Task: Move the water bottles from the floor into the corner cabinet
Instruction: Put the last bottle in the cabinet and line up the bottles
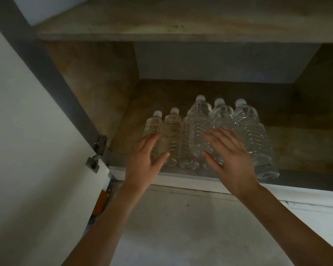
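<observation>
Several clear plastic water bottles (198,129) with white caps lie side by side on the bottom shelf of the cabinet (306,143), caps pointing to the back; one lies on top of the others. My left hand (148,160) reaches in with straight fingers against the leftmost bottle (154,125), thumb spread below it. My right hand (229,152) is spread flat over the lower part of the middle bottles, fingers straight. The rightmost bottle (254,137) lies free beside that hand, its base at the shelf's front edge.
The white cabinet door (27,131) stands open on the left, its metal hinge (98,152) near my left wrist. A wooden shelf (181,25) runs overhead. Pale floor (181,227) lies in front of the cabinet.
</observation>
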`<state>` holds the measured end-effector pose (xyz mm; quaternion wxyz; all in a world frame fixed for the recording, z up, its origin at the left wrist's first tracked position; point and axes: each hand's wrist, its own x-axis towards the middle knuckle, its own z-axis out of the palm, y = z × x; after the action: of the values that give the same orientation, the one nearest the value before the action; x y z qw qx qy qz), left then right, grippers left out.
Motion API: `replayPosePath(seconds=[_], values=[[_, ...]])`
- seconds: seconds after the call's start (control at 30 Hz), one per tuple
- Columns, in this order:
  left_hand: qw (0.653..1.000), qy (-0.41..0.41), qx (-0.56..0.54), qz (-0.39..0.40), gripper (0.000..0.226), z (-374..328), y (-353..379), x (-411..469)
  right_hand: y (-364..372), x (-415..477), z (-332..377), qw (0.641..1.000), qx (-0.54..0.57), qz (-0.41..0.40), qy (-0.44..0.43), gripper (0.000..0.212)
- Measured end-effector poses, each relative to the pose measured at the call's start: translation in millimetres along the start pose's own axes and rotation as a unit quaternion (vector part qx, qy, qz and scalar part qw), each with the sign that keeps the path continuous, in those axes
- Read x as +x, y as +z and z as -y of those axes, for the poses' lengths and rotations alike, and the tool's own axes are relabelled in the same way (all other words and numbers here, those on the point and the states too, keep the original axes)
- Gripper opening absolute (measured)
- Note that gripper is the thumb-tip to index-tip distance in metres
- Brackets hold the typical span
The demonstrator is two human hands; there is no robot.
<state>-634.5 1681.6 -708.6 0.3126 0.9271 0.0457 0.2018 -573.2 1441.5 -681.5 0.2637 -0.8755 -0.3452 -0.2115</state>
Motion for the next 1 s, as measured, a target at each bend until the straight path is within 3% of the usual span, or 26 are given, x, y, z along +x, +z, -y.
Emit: replayPosePath(seconds=[0.13, 0.23, 0.47, 0.7, 0.87, 1.0], values=[[0.975, -0.153, -0.162, 0.017, 0.051, 12.9, -19.6, 9.3, 7.7, 13.1, 13.7, 0.999, 0.015, 0.048, -0.014, 0.046], [0.947, -0.213, -0.236, 0.034, 0.037, 13.8, -20.7, 17.5, 12.3, 18.5, 12.6, 0.998, 0.002, 0.066, 0.003, 0.043], [0.943, -0.221, -0.244, 0.059, 0.048, 21.6, -8.6, 26.7, 12.7, 17.5, 12.2, 0.994, -0.031, 0.100, 0.029, 0.044], [0.933, -0.225, -0.279, 0.034, 0.029, 12.3, -7.3, 28.4, 9.4, 18.8, 15.4, 0.992, -0.027, 0.107, 0.052, 0.047], [0.912, -0.266, -0.312, 0.001, 0.030, 8.5, -7.8, 24.0, -6.0, 19.3, 3.9, 0.980, -0.155, 0.104, 0.066, 0.059], [0.899, -0.292, -0.326, -0.022, 0.029, 8.7, -11.3, 19.7, -19.4, 11.5, -10.5, 0.985, -0.064, 0.109, 0.119, 0.070]])
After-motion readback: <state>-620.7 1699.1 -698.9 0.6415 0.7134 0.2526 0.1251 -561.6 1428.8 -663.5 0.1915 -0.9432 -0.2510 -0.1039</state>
